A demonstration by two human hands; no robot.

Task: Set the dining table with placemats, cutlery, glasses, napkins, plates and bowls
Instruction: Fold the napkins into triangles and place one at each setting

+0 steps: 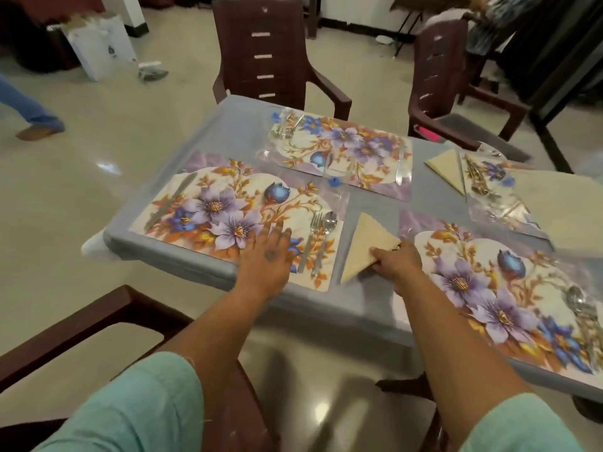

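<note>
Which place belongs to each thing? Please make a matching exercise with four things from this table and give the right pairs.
Things:
1. folded napkin
2. fork
3. knife
4. left hand

Places:
A. at the left edge of the near-left placemat
B. flat on the near-left placemat, near its front edge
C. pinched by the right hand, between the two near placemats
D. beside the spoon, at the right side of the near-left placemat

Pairs: 1-C, 2-D, 3-A, 4-B
</note>
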